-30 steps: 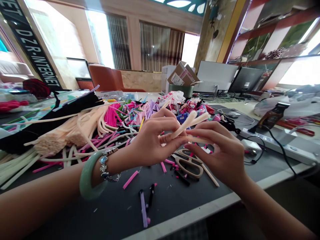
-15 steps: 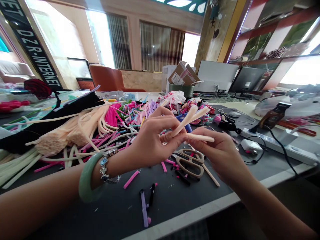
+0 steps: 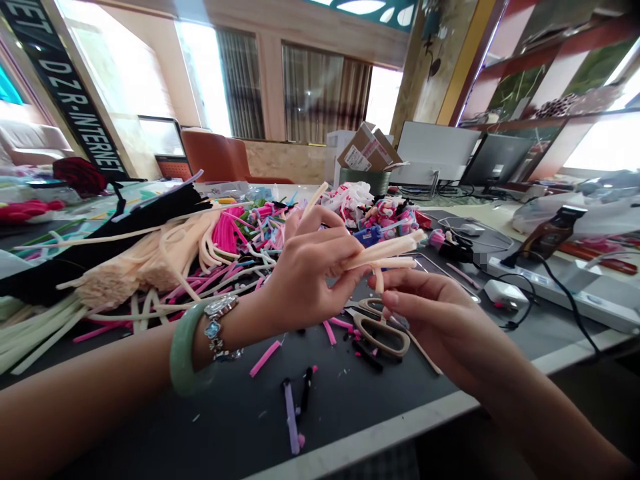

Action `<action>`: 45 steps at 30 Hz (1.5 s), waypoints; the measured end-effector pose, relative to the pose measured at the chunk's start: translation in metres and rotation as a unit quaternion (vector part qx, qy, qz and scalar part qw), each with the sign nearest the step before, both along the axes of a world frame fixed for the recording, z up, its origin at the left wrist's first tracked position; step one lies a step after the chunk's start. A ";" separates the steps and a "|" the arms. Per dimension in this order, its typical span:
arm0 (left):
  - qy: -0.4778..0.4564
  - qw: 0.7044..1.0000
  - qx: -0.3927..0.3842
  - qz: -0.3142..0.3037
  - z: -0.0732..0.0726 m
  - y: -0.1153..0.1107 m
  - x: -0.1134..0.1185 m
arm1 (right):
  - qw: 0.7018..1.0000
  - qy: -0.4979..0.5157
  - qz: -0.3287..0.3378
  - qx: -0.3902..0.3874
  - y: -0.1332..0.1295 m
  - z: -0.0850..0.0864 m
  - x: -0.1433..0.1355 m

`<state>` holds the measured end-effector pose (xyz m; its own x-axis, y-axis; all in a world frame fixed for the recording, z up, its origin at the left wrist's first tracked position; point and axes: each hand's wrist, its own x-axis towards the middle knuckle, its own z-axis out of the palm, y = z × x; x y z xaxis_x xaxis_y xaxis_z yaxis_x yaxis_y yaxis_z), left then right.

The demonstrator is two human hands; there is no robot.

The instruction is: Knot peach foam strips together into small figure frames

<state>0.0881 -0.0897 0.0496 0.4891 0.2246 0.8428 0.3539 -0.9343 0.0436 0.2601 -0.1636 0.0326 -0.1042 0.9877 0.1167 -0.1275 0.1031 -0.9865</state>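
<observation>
My left hand (image 3: 313, 277) is closed around a small bunch of cream pipe cleaners (image 3: 390, 251), whose folded ends point right. One pale tip rises behind its fingers. At the bunch, a short cream end bends downward, with the thumb and index finger of my right hand (image 3: 435, 317) closed about it. Just below both hands lie beige-handled scissors (image 3: 383, 337) on the dark tabletop, their blades partly hidden. A large bundle of cream pipe cleaners (image 3: 145, 263) rests to the left of my left hand.
Pink and black scraps (image 3: 265, 358) and a lilac piece (image 3: 291, 417) lie near the front. Behind are a colourful pile of stems (image 3: 265, 223) and a cardboard box (image 3: 370, 150). At right sit a power strip (image 3: 560, 293), a white charger (image 3: 507, 293) and a brown bottle (image 3: 550, 233).
The bunch in my left hand has tipped from slanting upward to nearly level. A short end that pointed right now bends down at my right fingers, which have shifted slightly lower.
</observation>
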 end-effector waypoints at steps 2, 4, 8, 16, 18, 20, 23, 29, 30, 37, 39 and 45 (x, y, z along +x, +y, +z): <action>0.006 1.000 0.017 0.002 0.001 -0.001 0.000 | 1.000 -0.023 -0.016 0.014 0.001 -0.002 0.001; 0.013 1.000 0.026 -0.004 0.001 -0.002 0.000 | 0.996 -0.062 -0.036 0.043 0.002 -0.004 0.001; 0.020 1.000 0.024 0.002 0.001 -0.002 0.000 | 0.975 -0.166 -0.093 0.116 0.003 -0.003 0.001; 0.039 0.999 0.013 0.005 0.002 -0.003 0.000 | 0.800 -0.404 -0.313 0.316 -0.005 0.001 -0.001; 0.045 0.999 0.015 0.003 0.002 -0.002 0.000 | 0.742 -0.432 -0.363 0.364 -0.006 0.000 -0.001; 0.057 0.998 0.025 -0.005 0.001 -0.001 -0.001 | 0.707 -0.444 -0.376 0.401 -0.005 0.000 0.000; 0.078 0.995 0.053 -0.018 0.000 0.000 -0.001 | 0.740 -0.417 -0.352 0.392 -0.001 0.002 0.002; 0.109 0.992 0.067 -0.023 -0.001 -0.003 -0.001 | 0.907 -0.264 -0.217 0.246 0.007 0.004 0.011; 0.114 0.991 0.067 -0.029 -0.001 -0.003 -0.001 | 0.916 -0.253 -0.206 0.232 0.008 0.004 0.012; 0.127 0.988 0.092 -0.014 -0.006 -0.003 0.001 | 0.924 -0.237 -0.207 0.218 0.016 -0.002 0.016; 0.128 0.988 0.085 -0.011 -0.007 -0.002 0.001 | 0.917 -0.237 -0.221 0.231 0.018 -0.005 0.016; 0.123 0.990 0.059 -0.029 -0.005 -0.001 0.001 | 0.877 -0.268 -0.250 0.311 0.018 -0.008 0.013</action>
<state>0.0890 -0.0902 0.0450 0.6926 0.0982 0.7146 0.2867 -0.9466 -0.1478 0.2726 -0.1454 0.0246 0.1189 0.6879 0.7160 0.5519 0.5536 -0.6236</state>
